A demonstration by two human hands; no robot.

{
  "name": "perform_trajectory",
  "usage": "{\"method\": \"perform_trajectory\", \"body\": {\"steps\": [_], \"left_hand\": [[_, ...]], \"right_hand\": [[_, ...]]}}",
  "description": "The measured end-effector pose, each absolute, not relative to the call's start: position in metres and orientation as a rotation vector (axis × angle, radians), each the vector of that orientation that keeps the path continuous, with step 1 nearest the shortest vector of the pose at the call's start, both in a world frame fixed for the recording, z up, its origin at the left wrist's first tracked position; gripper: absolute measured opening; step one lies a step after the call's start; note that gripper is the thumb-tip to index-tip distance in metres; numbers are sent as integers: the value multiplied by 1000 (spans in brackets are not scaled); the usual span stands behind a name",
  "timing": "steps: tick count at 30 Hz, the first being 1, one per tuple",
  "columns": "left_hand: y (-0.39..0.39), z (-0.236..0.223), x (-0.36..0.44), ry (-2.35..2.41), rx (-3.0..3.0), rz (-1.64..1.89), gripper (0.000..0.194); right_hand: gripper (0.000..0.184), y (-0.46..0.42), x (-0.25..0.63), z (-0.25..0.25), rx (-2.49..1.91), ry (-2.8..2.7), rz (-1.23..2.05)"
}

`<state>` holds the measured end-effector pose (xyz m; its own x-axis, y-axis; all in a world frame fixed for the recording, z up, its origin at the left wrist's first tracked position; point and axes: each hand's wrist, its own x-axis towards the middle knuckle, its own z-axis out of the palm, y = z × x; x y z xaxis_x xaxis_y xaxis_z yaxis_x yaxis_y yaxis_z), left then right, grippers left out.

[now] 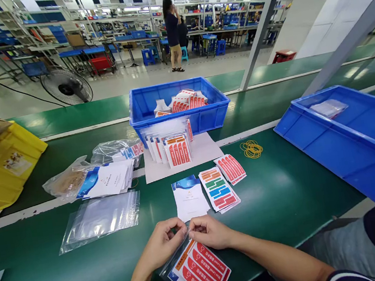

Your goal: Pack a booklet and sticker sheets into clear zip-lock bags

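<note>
Near the front edge of the green table I hold a clear zip bag (202, 273), tilted, with a sheet of red and white stickers showing inside. My left hand (164, 243) pinches the bag's top edge. Close beside it, my right hand (211, 232) pinches the same edge, thumb and fingers closed. Just beyond my hands lie blue-and-white booklets (190, 202), a stack of multicoloured sticker sheets (219, 188) and some red sticker sheets (230, 169). Flat clear bags (105, 216) lie to the left, below another pile of booklets (110, 179).
Filled bags (177, 150) stand upright against a blue bin (180, 121) holding more packs. Yellow rubber bands (252, 149) lie right of centre. A large blue bin (348, 143) is at right, a yellow crate (2, 165) at left. A person (173, 33) stands far behind.
</note>
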<state>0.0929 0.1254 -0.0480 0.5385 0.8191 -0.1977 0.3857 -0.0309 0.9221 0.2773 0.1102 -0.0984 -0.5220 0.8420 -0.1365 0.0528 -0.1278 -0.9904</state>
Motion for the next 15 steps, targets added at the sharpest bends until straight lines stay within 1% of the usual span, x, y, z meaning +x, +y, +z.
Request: {"method": "perform_trajectory", "body": {"steps": [6, 9, 15], "left_hand": [[123, -47, 96, 1073, 1705, 438, 23], [122, -52, 94, 1122, 1770, 400, 28], [128, -66, 89, 1090, 1818, 421, 36]], "right_hand": [[19, 111, 275, -100, -986, -1486, 1734], [18, 112, 273, -104, -963, -1492, 1714], [10, 116, 268, -115, -969, -1541, 1586]]}}
